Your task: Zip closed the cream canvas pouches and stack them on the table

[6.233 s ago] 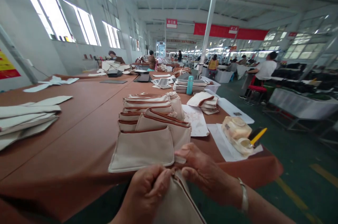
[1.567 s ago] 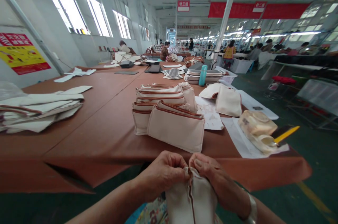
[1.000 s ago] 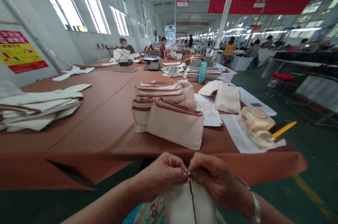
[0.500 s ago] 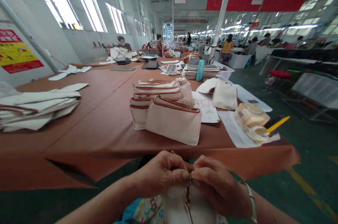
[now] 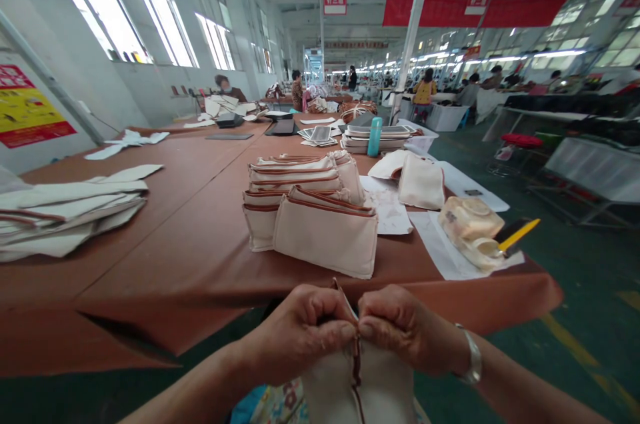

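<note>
Left hand (image 5: 310, 323): lower centre, grip pinched together on beige pouch (image 5: 383, 381)
Right hand (image 5: 407, 325): grip likewise pinched
Pouch stack (image 5: 325, 234): mid-frame, bench (image 5: 190, 231)

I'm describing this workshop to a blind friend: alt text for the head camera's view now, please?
A person's left hand and right hand pinch a brown-edged cream pouch in front of a brown-covered table. A row of similar pouches stands on it, beside white paper; other people are farther back.

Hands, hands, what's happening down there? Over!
Left hand, right hand: both pinching brown-edged cream piece. Piece held off the table. Cream stack beyond hands; nothing seen blocking them.
</note>
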`<state>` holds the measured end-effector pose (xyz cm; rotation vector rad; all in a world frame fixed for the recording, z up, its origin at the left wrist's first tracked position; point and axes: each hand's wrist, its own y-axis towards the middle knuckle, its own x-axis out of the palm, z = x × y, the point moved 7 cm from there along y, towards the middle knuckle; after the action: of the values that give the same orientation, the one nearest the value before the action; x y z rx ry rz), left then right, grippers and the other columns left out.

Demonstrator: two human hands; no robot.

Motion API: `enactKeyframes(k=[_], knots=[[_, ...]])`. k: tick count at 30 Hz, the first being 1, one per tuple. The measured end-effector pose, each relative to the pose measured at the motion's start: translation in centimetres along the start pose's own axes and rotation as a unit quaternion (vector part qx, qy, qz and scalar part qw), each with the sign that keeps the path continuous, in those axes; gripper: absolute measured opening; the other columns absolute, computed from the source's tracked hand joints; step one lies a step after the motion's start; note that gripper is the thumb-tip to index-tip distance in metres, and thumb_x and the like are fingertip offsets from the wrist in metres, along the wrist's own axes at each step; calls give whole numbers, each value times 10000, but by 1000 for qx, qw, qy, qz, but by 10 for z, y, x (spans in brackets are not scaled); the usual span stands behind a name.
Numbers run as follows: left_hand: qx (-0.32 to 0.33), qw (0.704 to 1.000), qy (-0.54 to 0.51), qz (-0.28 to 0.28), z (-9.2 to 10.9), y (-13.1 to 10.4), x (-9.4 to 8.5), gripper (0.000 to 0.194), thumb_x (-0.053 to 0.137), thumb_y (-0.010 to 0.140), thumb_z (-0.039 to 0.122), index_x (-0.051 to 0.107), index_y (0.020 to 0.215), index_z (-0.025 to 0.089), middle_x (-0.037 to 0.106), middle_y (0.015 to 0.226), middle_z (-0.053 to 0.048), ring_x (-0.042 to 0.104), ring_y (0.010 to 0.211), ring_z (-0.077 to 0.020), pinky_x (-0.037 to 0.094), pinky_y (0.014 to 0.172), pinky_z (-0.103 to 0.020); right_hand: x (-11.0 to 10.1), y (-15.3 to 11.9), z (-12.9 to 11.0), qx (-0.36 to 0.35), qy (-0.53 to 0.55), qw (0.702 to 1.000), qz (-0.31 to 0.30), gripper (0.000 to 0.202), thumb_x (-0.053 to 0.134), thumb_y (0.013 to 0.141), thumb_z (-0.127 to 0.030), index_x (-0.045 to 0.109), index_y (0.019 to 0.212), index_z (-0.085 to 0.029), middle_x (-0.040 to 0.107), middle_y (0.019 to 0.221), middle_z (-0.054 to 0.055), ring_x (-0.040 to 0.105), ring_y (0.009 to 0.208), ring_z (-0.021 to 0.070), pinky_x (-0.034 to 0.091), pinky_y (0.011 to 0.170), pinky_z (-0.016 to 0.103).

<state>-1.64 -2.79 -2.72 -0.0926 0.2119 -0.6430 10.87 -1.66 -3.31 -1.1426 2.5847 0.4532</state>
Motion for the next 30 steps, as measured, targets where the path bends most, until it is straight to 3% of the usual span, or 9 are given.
enactKeyframes(k=[4,7,13,15,19,24,27,30], knots=[[-6,999,-30,18,-12,5,-3,358,639,835,446,591,770,97,459,646,15,326,578,-91,255,512,-216,-1,1,10,15,2,999,32,378,442,977,-418,454,694,-168,393,658,-37,348,595,96,280,533,212],[20,1000,13,13,-3,6,-4,370,634,846,448,579,735,99,453,654,15,327,583,-89,267,521,-214,-1,4,9,26,38,999,-1,368,421,985,-433,492,749,-160,428,714,-21,370,645,106,315,571,209],[-60,989,-101,-89,2,0,-5,406,846,631,397,681,872,115,559,767,2,418,649,-106,311,551,-191,-6,5,13,41,68,997,-15,370,519,938,-458,535,750,-140,422,678,-25,339,595,92,255,506,207],[-64,985,-114,-113,3,-2,-7,430,803,678,461,697,902,109,567,781,-13,425,655,-112,316,559,-198,-6,3,16,47,76,996,-20,368,517,939,-462,543,766,-138,426,686,-22,337,596,92,247,502,208],[-72,986,-116,-97,-1,1,-10,513,606,826,591,660,766,84,485,685,-7,345,590,-95,268,530,-217,-6,1,13,40,72,996,-25,371,506,944,-462,518,747,-148,399,680,-29,319,596,91,239,506,212],[-69,989,-96,-91,-8,5,0,512,654,769,611,575,722,107,409,631,32,270,540,-73,189,487,-219,-5,2,11,51,39,998,3,390,517,932,-483,505,722,-154,398,670,-25,335,604,99,246,514,216],[-51,994,-58,-83,-12,-1,-8,513,618,792,630,526,715,131,377,641,40,250,553,-77,181,489,-220,-7,-3,18,60,75,995,37,407,542,915,-492,497,692,-154,386,647,-28,325,580,95,228,493,218],[-75,987,-24,-139,-20,-14,-22,533,690,716,644,517,698,140,376,660,38,276,589,-88,210,509,-212,-27,-15,34,79,159,979,104,392,541,918,-485,474,701,-166,390,662,-31,310,561,91,230,485,219]])
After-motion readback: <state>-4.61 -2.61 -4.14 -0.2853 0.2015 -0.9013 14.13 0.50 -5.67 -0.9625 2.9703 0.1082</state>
